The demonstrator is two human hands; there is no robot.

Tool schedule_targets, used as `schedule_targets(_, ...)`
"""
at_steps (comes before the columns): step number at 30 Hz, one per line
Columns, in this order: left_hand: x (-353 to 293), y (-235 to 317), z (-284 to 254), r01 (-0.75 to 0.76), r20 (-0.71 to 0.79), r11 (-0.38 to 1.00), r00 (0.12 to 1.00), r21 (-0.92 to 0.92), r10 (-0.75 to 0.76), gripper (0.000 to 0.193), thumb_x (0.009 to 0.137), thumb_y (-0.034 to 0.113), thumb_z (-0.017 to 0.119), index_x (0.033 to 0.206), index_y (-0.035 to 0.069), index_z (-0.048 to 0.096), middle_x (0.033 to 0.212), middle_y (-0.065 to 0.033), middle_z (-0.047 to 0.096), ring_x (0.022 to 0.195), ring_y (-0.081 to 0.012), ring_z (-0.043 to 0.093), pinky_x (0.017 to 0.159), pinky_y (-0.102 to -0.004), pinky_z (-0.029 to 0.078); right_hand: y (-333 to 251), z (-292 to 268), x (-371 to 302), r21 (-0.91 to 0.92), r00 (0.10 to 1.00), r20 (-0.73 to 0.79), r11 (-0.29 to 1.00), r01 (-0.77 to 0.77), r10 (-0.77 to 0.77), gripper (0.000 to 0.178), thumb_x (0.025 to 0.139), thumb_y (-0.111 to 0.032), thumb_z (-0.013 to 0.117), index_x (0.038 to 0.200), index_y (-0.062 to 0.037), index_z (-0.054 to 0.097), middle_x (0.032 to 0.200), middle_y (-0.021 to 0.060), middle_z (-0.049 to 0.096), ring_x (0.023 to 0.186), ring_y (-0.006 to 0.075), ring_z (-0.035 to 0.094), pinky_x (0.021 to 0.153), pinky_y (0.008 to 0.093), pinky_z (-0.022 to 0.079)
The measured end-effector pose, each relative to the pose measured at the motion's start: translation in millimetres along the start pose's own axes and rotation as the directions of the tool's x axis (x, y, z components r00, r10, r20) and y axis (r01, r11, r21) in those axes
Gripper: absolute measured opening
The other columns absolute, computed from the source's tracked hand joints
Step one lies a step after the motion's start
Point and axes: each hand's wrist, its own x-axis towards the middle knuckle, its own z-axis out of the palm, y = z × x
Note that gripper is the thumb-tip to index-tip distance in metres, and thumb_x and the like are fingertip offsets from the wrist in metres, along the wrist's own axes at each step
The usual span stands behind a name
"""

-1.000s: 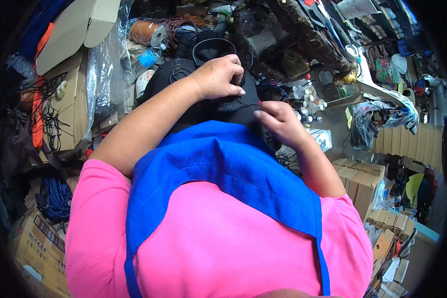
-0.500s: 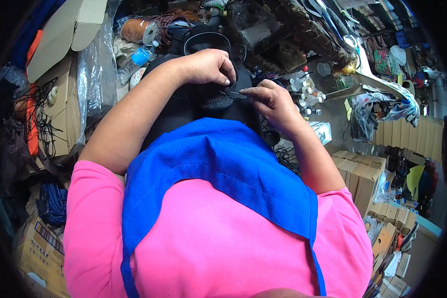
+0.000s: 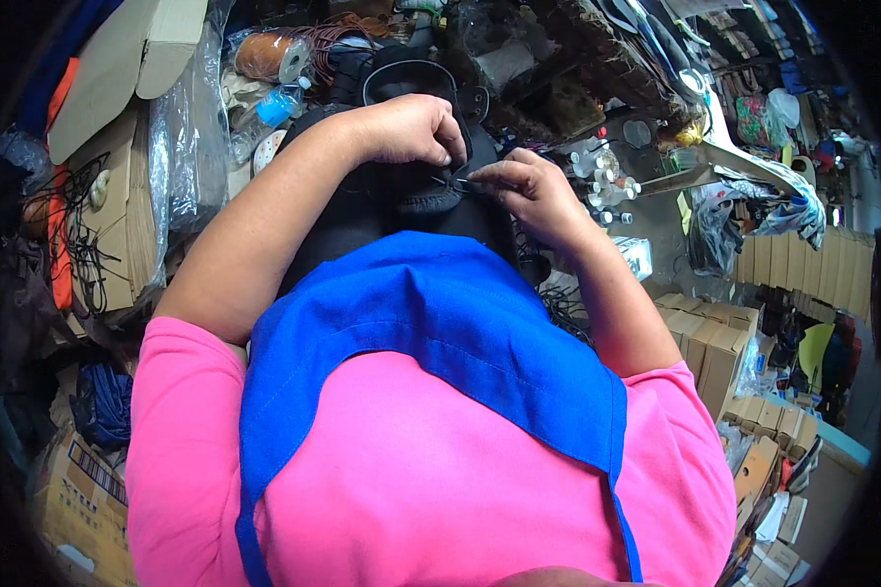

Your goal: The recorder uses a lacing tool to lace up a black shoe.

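Observation:
On my lap lies a black shoe (image 3: 429, 203) with a puckered, stitched edge facing me. My left hand (image 3: 413, 130) is closed on its upper part, fingers bent down over the dark material. Just right of it, my right hand (image 3: 531, 194) pinches a thin, dark, narrow tool (image 3: 463, 183), whose tip points at the edge of the shoe. The exact kind of tool is too small to tell. A black strap or loop (image 3: 409, 67) rises beyond my left hand, and how it joins the shoe is hidden.
Cardboard sheets (image 3: 117, 205) and clear plastic (image 3: 188, 147) stand at the left. An orange thread spool (image 3: 264, 57) and a plastic bottle (image 3: 279, 104) lie farther off. Several small bottles (image 3: 607, 181) stand at the right, above stacked cardboard boxes (image 3: 710, 333).
My right hand has shifted slightly left, bringing its fingertips and the thin tool closer to the shoe's edge. My left hand stays almost in place.

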Motion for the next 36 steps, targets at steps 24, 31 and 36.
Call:
schedule_targets(24,-1.3,-5.5,6.3,-0.073,-0.045,0.988,0.996,0.135,0.08,0.032,0.066,0.012,0.077,0.097,0.014,0.072,0.092,-0.0064,0.05,0.093,-0.0235,0.052,0.085,-0.0328,0.043,33.9,-0.6,17.4,0.455,0.963,0.266,0.874,-0.171,0.05,0.018,0.085,-0.009,0.065,0.102,-0.0074,0.071,0.09,-0.0004,0.061,0.087,0.0096,0.054,0.078,0.0253,0.044)
schedule_targets(31,-0.5,-6.4,6.0,-0.059,-0.048,0.988,0.997,0.139,0.066,0.031,0.065,0.011,0.077,0.096,0.013,0.072,0.091,-0.0061,0.051,0.092,-0.0231,0.052,0.084,-0.0327,0.043,18.7,9.8,13.5,0.27,0.996,0.076,0.961,-0.063,0.044,0.018,0.08,-0.002,0.067,0.096,-0.0098,0.072,0.086,0.0041,0.06,0.084,0.0128,0.058,0.073,0.027,0.048)
schedule_targets(36,-3.7,-0.6,7.8,-0.051,-0.07,0.988,0.996,0.148,0.062,0.032,0.065,0.011,0.077,0.096,0.014,0.072,0.09,-0.006,0.051,0.092,-0.0234,0.053,0.083,-0.0333,0.044,20.2,-11.8,26.0,0.166,0.979,0.201,0.986,-0.01,-0.024,0.021,0.08,0.001,0.061,0.095,-0.0103,0.072,0.082,0.0011,0.053,0.08,0.0117,0.053,0.071,0.0256,0.044)
